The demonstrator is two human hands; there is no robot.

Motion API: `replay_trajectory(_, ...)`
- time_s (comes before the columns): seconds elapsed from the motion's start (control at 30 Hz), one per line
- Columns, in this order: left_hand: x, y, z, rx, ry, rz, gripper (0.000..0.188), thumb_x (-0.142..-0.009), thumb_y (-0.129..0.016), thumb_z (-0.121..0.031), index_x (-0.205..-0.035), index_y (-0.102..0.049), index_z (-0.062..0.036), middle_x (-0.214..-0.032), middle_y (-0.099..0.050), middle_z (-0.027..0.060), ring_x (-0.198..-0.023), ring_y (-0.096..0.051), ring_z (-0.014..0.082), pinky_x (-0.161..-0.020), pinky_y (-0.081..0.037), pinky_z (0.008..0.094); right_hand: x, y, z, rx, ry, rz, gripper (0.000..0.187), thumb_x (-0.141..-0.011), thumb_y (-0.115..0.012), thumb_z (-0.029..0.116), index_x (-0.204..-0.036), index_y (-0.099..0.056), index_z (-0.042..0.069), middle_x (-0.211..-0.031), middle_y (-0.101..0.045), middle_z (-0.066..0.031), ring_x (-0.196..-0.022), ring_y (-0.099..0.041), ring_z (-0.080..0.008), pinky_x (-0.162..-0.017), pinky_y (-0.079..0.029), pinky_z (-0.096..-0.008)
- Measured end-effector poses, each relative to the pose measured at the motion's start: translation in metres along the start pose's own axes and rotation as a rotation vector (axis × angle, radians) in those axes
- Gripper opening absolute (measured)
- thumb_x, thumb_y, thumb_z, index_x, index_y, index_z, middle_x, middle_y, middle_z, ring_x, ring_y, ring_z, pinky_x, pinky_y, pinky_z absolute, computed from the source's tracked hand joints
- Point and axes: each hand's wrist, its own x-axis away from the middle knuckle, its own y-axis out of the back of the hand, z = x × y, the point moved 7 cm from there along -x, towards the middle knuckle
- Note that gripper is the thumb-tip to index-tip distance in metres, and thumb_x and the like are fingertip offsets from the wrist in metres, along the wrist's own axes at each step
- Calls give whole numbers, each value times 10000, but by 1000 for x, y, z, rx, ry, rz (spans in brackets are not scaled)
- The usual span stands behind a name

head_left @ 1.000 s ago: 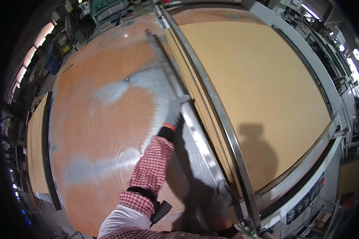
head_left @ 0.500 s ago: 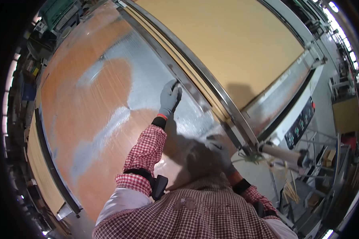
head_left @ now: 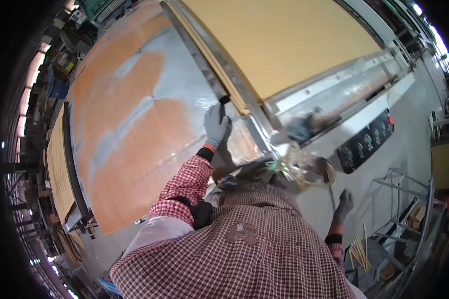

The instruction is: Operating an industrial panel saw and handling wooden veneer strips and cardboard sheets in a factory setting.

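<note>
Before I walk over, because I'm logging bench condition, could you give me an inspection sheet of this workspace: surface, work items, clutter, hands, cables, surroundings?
Surface: orange-brown board with grey, worn-looking patches.
Work items: dark metal bar beside narrow tan strips; large tan panel beyond them.
Clutter: loose pale sticks at lower right.
Hands: both gloved in grey; left hand at the bar's near end, contact unclear; right hand out to the right, nothing seen in it.
Cables: no clear cable; a pale tangle, possibly cord, near the board's corner.
Surroundings: black control panel with a red button; grey floor.
</note>
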Motion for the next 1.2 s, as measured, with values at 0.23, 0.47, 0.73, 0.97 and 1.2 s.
replay_trajectory(0.23,12,-24,-6,242,79,-138,366,-881,-496,-199,-1190,-526,-5,-1053,-591,177,-1031,-524,319,-939,-389,404,-118,-47,158,428,697,-36,426,-763,-564,28,-1187,-551,55,-1192,-555,-144,-1131,-518,-297,-955,-424,-370)
replay_trajectory(0.47,24,-30,-17,478,244,-132,378,-906,-480,-219,-1212,-510,1,-1072,-589,169,-1043,-522,292,-932,-397,385,-156,-82,189,608,745,232,442,-735,-503,14,-1159,-600,92,-1086,-614,-172,-1037,-571,-334,-911,-449,-391)
replay_trajectory(0.73,23,-57,-31,837,380,-60,393,-934,-462,-242,-1237,-493,8,-1094,-587,161,-1057,-519,261,-924,-407,365,-159,-60,178,664,655,284,414,-740,-582,54,-1153,-601,85,-1190,-566,-165,-1083,-543,-337,-932,-435,-379)
replay_trajectory(0.97,-2,-54,-21,976,416,-79,408,-959,-446,-262,-1258,-477,14,-1114,-586,153,-1069,-517,234,-917,-415,347,-64,-89,196,555,1063,447,437,-710,-637,91,-1135,-566,21,-1246,-506,-220,-1176,-472,-361,-983,-391,-433)
replay_trajectory(1.2,44,39,-31,82,421,-273,419,-912,-488,-236,-1225,-494,43,-1226,-531,225,-1159,-492,332,-994,-367,370,-23,-96,167,683,988,451,616,-731,-614,77,-1308,-413,-2,-1337,-424,-230,-1181,-445,-393,-986,-375,-433)
